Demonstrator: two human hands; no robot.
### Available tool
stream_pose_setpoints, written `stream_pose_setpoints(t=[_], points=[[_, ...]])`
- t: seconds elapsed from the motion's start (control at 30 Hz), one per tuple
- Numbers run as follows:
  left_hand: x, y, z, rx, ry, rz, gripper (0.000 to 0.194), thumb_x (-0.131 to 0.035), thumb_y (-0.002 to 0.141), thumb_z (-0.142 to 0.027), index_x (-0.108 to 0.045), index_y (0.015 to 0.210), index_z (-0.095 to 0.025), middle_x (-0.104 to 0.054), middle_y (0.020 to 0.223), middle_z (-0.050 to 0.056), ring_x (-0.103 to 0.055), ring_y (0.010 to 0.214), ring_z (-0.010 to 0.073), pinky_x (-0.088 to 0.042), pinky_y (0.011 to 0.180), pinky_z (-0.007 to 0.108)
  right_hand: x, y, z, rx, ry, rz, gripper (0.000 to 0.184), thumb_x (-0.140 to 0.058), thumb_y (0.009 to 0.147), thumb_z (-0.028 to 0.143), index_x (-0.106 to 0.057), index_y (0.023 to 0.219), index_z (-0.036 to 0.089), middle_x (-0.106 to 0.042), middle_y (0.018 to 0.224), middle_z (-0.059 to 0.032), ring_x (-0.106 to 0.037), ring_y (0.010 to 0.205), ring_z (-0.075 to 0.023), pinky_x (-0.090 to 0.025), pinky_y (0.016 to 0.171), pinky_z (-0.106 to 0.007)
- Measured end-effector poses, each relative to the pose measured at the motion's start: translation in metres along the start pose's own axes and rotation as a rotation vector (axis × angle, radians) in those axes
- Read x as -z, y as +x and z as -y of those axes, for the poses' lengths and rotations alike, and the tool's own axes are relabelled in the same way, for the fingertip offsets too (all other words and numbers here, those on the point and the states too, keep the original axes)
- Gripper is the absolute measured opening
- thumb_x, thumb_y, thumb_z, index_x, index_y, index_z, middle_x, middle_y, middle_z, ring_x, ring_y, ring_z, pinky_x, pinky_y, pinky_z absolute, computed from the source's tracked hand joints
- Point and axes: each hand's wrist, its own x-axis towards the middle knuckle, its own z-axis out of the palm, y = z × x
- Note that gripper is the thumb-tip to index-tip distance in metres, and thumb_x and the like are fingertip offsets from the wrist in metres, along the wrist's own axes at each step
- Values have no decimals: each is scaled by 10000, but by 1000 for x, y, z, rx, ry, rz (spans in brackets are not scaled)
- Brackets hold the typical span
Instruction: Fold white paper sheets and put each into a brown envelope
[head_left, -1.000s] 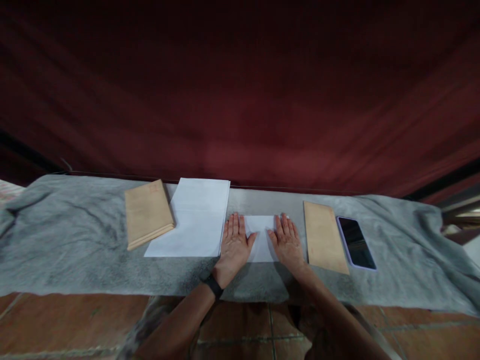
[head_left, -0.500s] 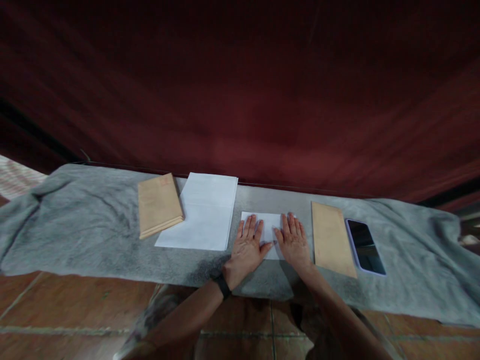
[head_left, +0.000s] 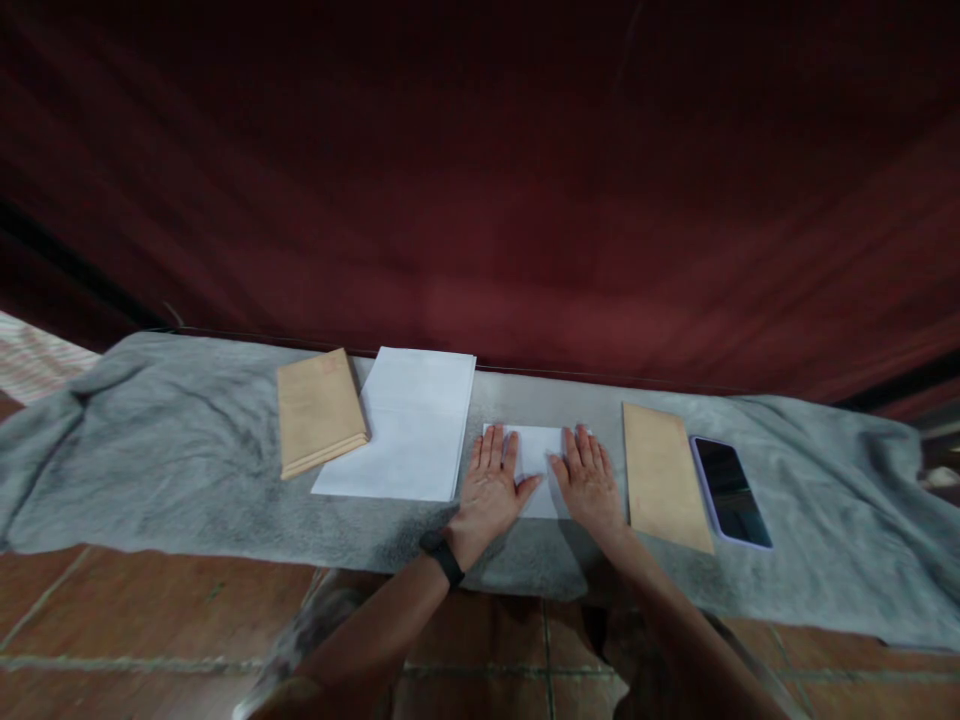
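Note:
A small white sheet of paper (head_left: 537, 450), seemingly folded, lies flat in front of me. My left hand (head_left: 489, 492) rests open on its left side, palm down, with a dark band round the wrist. On the right side of the same paper my right hand (head_left: 589, 487) lies flat, fingers stretched out. Left of my hands is a stack of larger white sheets (head_left: 412, 440) with a crease across the top one. Several brown envelopes (head_left: 319, 410) are piled partly over that stack. A single brown envelope (head_left: 664, 475) lies right of my right hand.
Beside the single envelope is a phone (head_left: 731, 493) with a purple edge. Everything lies on a grey cloth (head_left: 187, 440) covering a long narrow surface. Behind it hangs a dark red drape (head_left: 480, 200). Tiled floor (head_left: 150, 610) shows below the front edge.
My left hand has slid slightly left and up on the paper, toward its left edge. The right hand has hardly moved, and the other things lie as before.

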Motion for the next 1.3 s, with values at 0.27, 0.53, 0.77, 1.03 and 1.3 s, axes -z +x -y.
stream_pose_setpoints(t=[0.27, 0.53, 0.77, 1.03, 1.3], points=[[5, 2, 1, -94, -23, 20, 667, -403, 1010, -563, -403, 1528, -143, -348, 1625, 155, -269, 1527, 291, -204, 1253, 506, 12, 2, 12, 46, 50, 66, 549, -302, 1071, 370, -380, 1545, 103, -380, 1603, -183, -337, 1486, -306, -271, 1192, -526], [4, 7, 4, -14, 4, 40, 612, -400, 1019, -457, -384, 1541, -136, -342, 1624, 165, -269, 1526, 292, -244, 1239, 505, 12, -2, 13, 70, 39, 47, 573, -365, 1060, 355, -323, 1575, 108, -344, 1610, -216, -352, 1477, -324, -303, 1174, -524], [4, 10, 5, 87, 19, 73, 701, -392, 1008, -518, -384, 1528, -48, -300, 1628, 217, -251, 1529, 319, -254, 1237, 486, 4, -5, 1, 1, 6, -37, 622, -373, 1061, 408, -292, 1577, 69, -364, 1587, -263, -350, 1472, -355, -346, 1140, -529], [8, 10, 0, 76, 23, 76, 738, -428, 996, -533, -371, 1530, -27, -280, 1625, 253, -242, 1527, 351, -197, 1247, 504, 8, -4, -2, -28, 16, 5, 630, -335, 1061, 439, -326, 1559, 54, -358, 1594, -250, -331, 1477, -358, -307, 1164, -553], [8, 8, -3, 41, 34, 60, 668, -419, 1005, -470, -369, 1527, -56, -291, 1624, 242, -237, 1528, 354, -211, 1227, 543, 21, -10, 19, 148, 120, 130, 576, -312, 1067, 373, -306, 1583, 117, -309, 1638, -178, -294, 1508, -291, -286, 1197, -508]])
